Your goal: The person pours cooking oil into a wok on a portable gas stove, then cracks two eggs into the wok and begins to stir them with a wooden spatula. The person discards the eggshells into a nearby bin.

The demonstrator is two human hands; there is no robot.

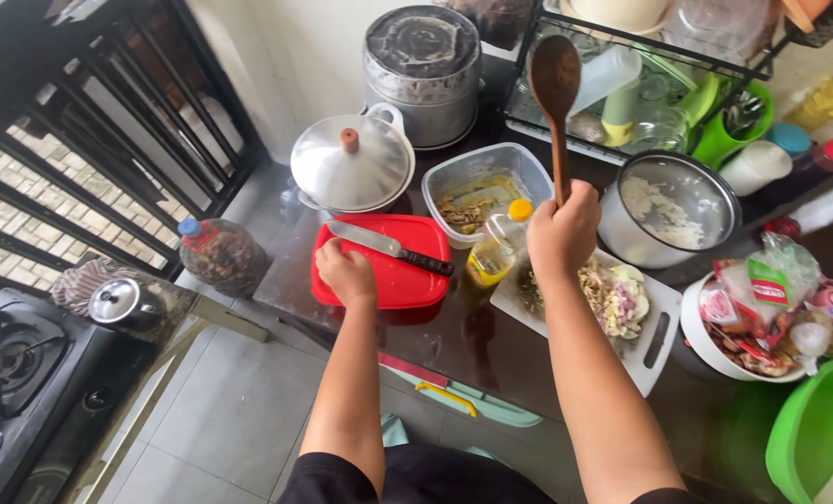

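Above the white cutting board (664,322) on the dark desk (454,341), a long brown wooden spoon (555,89) is held upright in the closed fingers of the right hand (563,233). Just beside it stands a small clear oil bottle with a yellow cap (497,245). The left hand (345,273) is rested, fingers curled, on a red plastic lid (388,271), where a black-handled knife (390,247) is laid. Red-and-green packets (762,289) are heaped in a white bowl (706,345) at the right.
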